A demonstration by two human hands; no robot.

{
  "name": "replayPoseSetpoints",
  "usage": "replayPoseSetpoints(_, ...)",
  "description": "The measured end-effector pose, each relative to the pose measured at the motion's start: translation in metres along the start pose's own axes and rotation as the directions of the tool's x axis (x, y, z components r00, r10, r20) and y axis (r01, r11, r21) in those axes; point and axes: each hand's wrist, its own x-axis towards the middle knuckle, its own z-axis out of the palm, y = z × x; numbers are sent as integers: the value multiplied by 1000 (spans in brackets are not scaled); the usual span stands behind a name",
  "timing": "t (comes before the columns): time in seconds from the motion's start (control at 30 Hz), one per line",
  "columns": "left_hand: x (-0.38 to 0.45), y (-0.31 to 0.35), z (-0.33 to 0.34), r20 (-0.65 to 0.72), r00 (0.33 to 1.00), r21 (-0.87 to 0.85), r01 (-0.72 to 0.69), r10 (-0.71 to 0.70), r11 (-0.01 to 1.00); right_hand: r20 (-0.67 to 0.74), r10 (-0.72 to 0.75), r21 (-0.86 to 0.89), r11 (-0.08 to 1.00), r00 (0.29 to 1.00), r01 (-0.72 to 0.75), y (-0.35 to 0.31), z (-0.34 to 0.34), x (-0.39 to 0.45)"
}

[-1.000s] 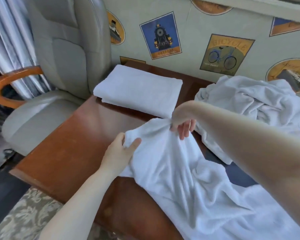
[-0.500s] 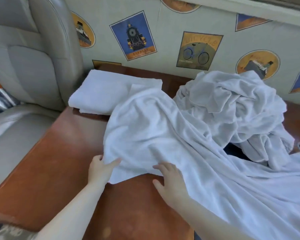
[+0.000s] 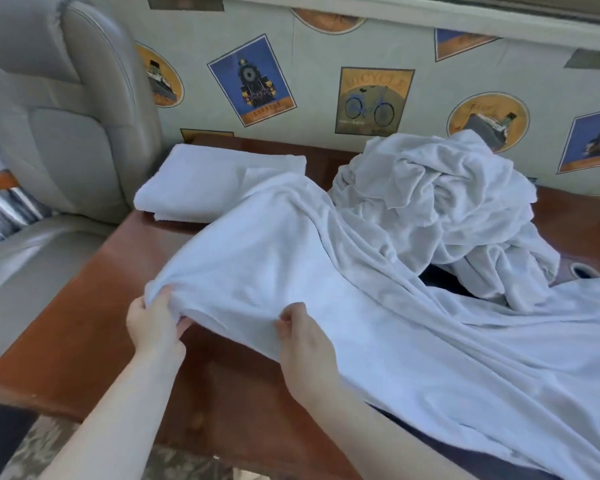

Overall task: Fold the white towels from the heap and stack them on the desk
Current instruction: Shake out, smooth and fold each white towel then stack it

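A large white towel [image 3: 326, 271] lies spread and wrinkled across the wooden desk [image 3: 84, 299], trailing off to the lower right. My left hand [image 3: 153, 323] grips its near left corner and lifts it a little. My right hand [image 3: 305, 344] pinches the near edge beside it. A folded white towel [image 3: 205, 181] lies flat at the desk's far left; the spread towel's far end overlaps it. The heap of crumpled white towels [image 3: 447, 202] sits at the back right.
A grey leather armchair [image 3: 49, 133] stands against the desk's left side. The wall behind the desk carries train, bicycle and ship pictures [image 3: 371, 98]. A round hole [image 3: 581, 270] shows in the desk at the right, next to the heap.
The towel was thrown out flat over the desk, its far end landing on the folded towel. Both hands came back to the near edge and now hold it, lifting it slightly.
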Motion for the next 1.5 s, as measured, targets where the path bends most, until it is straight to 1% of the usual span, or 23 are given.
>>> replayPoseSetpoints(0.03,8,0,-9,-59,998,5,-36,36,999,100,71,77,994,992,-79,-11,9,-8)
replayPoseSetpoints(0.17,17,-10,-44,-112,994,75,-3,12,997,460,123,-2,990,879,-138,-11,32,-37)
replayPoseSetpoints(0.2,17,-16,-51,-100,994,130,53,-40,990,473,116,37,988,873,-152,-5,31,-42)
replayPoseSetpoints(0.27,17,-29,-63,-106,986,186,147,-129,971,341,81,112,986,936,-125,8,26,-48)
replayPoseSetpoints(0.33,13,-41,-73,-147,973,211,205,-176,956,233,-1,-30,1000,972,9,21,27,-52)
replayPoseSetpoints(0.37,10,-45,-76,-173,968,211,217,-182,953,288,-29,-143,987,957,73,27,28,-54)
replayPoseSetpoints(0.47,9,-44,-85,-262,953,138,196,-155,971,565,-36,-327,907,824,264,33,40,-67)
replayPoseSetpoints(0.53,15,-33,-93,-326,940,88,133,-97,987,673,-84,-274,894,735,353,23,55,-78)
replayPoseSetpoints(0.63,28,-21,-109,-396,918,168,86,-12,982,776,-135,-179,889,616,421,3,74,-84)
replayPoseSetpoints(0.67,34,-19,-115,-420,907,214,103,-4,971,784,-143,-167,889,604,427,-2,77,-80)
replayPoseSetpoints(0.7,41,-15,-120,-420,907,254,113,5,961,757,-153,-163,897,635,410,-6,80,-75)
replayPoseSetpoints(0.73,50,-11,-124,-405,914,314,117,21,942,684,-155,-168,917,712,361,-11,83,-68)
replayPoseSetpoints(0.8,65,-3,-126,-390,910,525,92,143,846,425,-64,-206,964,903,166,-20,89,-54)
replayPoseSetpoints(0.87,73,2,-120,-292,882,736,-40,370,676,264,61,-305,952,963,23,-28,101,-43)
replayPoseSetpoints(0.93,74,-2,-106,93,809,829,-385,580,405,340,137,-410,912,930,16,-39,121,-36)
replayPoseSetpoints(0.97,76,-6,-99,328,745,796,-549,581,254,385,167,-421,907,908,11,-46,131,-33)
replayPoseSetpoints(1.03,84,-18,-83,705,627,649,-759,333,55,422,184,-393,919,888,-3,-59,147,-27)
replayPoseSetpoints(1.07,90,-24,-76,798,582,587,-809,158,14,415,165,-351,936,895,-10,-64,150,-22)
replayPoseSetpoints(1.13,102,-34,-61,831,545,548,-837,-111,-6,325,146,-200,976,935,-83,-67,145,-9)
replayPoseSetpoints(1.2,114,-40,-51,804,559,569,-823,-200,-13,138,284,-51,959,949,-280,-62,123,6)
replayPoseSetpoints(1.3,121,-42,-40,762,618,618,-783,-192,-67,-152,483,64,876,862,-479,-35,82,35)
replayPoseSetpoints(1.37,120,-42,-24,766,625,620,-780,-149,-88,-185,548,59,835,816,-547,-13,54,60)
replayPoseSetpoints(1.5,116,-34,33,819,569,563,-822,-70,-92,-161,571,-88,804,805,-588,31,9,120)
